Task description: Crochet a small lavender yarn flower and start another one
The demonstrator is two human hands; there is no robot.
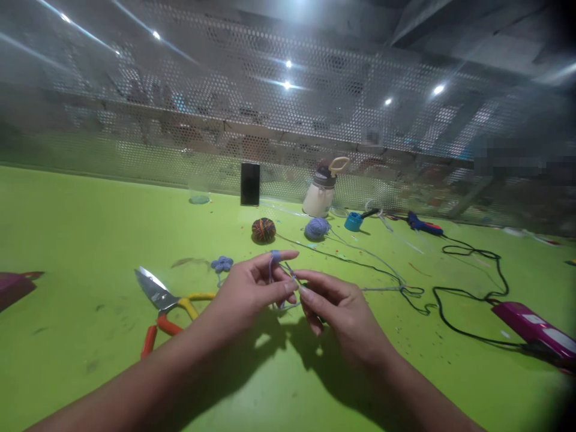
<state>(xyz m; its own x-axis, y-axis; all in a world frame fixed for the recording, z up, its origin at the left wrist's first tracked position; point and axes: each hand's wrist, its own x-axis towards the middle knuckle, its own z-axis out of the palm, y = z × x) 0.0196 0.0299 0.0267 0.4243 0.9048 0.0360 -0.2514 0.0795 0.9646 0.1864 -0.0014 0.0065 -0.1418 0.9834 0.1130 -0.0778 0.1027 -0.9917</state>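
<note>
My left hand [254, 288] has light blue yarn [275, 257] wound around its outstretched index finger, and its thumb pinches the yarn near the fingertips. Facing it, my right hand [344, 306] closes on a thin crochet hook [291, 272], whose tip meets the yarn between the hands. Most of the hook is hidden by the fingers. Beyond the hands lie a blue yarn ball [317, 228] and a dark multicoloured yarn ball [263, 230]. A small blue crocheted flower [222, 263] rests left of my left hand.
Open scissors [162, 300] lie partly behind my left forearm on the green table [81, 240]. A phone [250, 184], a bottle [318, 195] and a blue tape roll [353, 222] stand toward the perforated panel. At right, a black cord [454, 327] joins a magenta device [535, 330].
</note>
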